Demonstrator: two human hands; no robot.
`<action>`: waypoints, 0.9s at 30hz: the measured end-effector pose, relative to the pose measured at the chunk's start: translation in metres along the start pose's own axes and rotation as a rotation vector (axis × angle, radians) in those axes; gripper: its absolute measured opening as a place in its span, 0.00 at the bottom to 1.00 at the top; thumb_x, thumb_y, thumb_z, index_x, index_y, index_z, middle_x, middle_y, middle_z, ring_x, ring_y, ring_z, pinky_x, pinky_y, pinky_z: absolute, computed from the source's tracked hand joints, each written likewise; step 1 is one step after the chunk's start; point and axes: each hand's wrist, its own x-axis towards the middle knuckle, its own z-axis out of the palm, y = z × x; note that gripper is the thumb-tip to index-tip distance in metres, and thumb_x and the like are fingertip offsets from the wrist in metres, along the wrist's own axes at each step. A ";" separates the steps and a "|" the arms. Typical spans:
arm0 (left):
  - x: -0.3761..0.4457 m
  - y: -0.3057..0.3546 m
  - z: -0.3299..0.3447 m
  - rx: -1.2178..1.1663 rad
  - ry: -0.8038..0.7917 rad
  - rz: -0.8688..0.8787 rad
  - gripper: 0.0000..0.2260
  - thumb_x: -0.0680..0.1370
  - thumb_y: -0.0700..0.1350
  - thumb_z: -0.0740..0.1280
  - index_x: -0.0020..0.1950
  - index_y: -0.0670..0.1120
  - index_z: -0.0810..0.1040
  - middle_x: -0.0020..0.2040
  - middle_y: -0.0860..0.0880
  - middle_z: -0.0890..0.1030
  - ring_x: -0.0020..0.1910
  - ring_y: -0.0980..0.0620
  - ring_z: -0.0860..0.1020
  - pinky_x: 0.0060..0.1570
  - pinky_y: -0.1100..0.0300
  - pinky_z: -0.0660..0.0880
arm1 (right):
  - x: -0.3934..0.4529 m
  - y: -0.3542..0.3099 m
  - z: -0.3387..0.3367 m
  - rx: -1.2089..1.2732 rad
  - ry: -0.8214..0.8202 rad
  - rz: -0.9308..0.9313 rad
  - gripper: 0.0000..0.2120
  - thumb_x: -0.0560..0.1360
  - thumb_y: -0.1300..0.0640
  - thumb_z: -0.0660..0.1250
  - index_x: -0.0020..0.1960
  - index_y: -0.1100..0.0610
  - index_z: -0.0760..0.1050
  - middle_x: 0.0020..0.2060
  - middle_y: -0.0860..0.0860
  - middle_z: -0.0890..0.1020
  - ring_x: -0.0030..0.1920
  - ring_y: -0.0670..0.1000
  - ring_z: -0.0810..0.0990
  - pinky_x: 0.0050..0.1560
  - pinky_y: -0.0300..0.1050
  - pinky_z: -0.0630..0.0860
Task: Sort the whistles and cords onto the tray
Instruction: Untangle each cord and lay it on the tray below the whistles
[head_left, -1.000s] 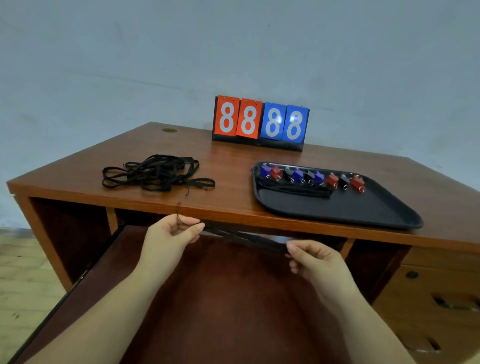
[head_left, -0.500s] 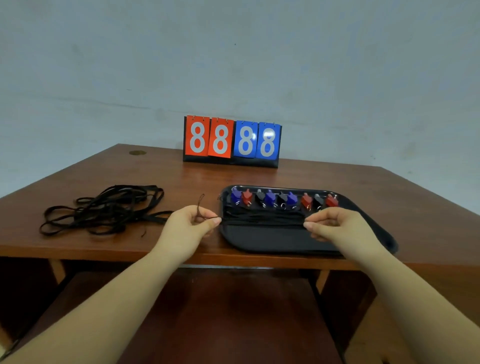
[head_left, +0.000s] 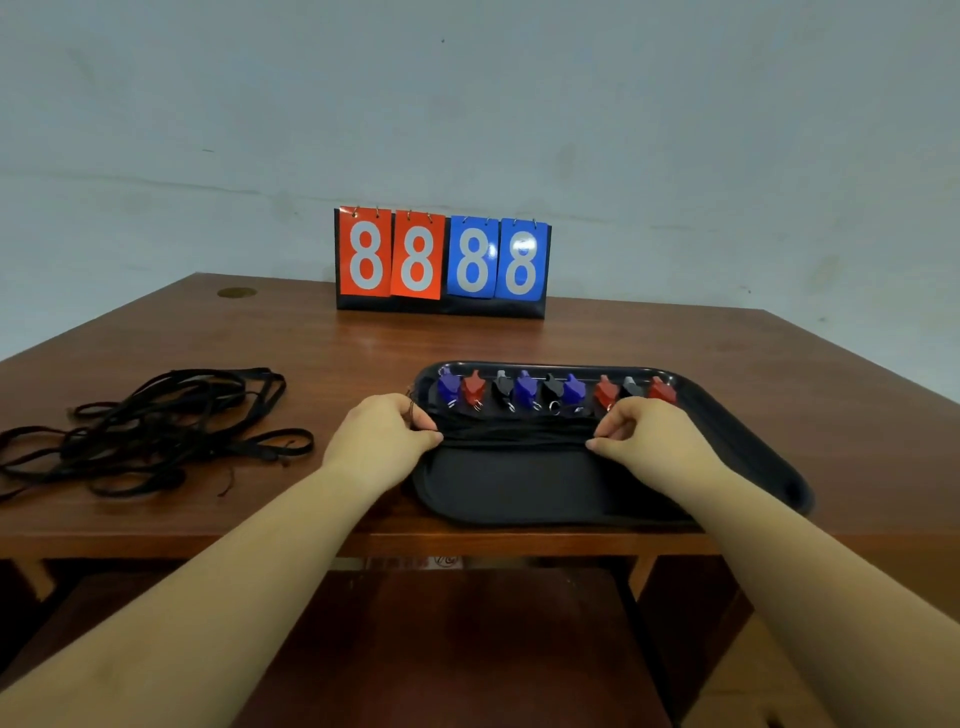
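1. Your whistles (head_left: 556, 391) look done: a row of blue, red and black ones stands along the tray's (head_left: 748, 447) far edge.
2. In front of that row lies a flat bundle of cords (head_left: 514, 432), stretched across the tray from side to side.
3. Your left hand (head_left: 382, 439) pinches the bundle's left end, fingers curled, at the tray's left rim; a thin loop pokes up by the knuckles.
4. Your right hand (head_left: 644, 436) pinches the right end between thumb and forefinger, the other fingers bent above it.
5. My reading: you are setting one cord down with those already laid, and have not let go.
6. What is left: a tangled pile (head_left: 150, 428) of black cords on the desk (head_left: 571, 338), well to the left of the tray. It looks like several cords, so the cord half of the job seems unfinished.
7. How many cords the tray already holds I cannot tell; they merge into one dark band.
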 end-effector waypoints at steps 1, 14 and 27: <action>0.000 -0.001 0.000 -0.012 0.004 0.001 0.06 0.72 0.47 0.72 0.37 0.52 0.77 0.35 0.53 0.75 0.38 0.53 0.75 0.36 0.60 0.67 | 0.000 0.000 0.000 -0.022 0.000 -0.005 0.05 0.72 0.53 0.71 0.44 0.51 0.76 0.40 0.45 0.78 0.40 0.42 0.74 0.40 0.37 0.69; -0.033 -0.048 -0.079 0.148 0.135 0.051 0.08 0.75 0.51 0.69 0.52 0.52 0.79 0.51 0.53 0.76 0.50 0.54 0.75 0.51 0.58 0.70 | -0.041 -0.056 0.007 -0.106 0.132 -0.241 0.07 0.74 0.49 0.68 0.51 0.50 0.76 0.50 0.46 0.75 0.51 0.46 0.75 0.48 0.38 0.69; -0.041 -0.108 -0.113 0.422 0.119 0.135 0.18 0.77 0.58 0.63 0.66 0.56 0.73 0.65 0.54 0.72 0.66 0.52 0.66 0.65 0.56 0.62 | -0.064 -0.185 0.119 -0.031 -0.164 -0.473 0.17 0.75 0.48 0.66 0.63 0.48 0.71 0.56 0.46 0.71 0.53 0.49 0.76 0.57 0.46 0.74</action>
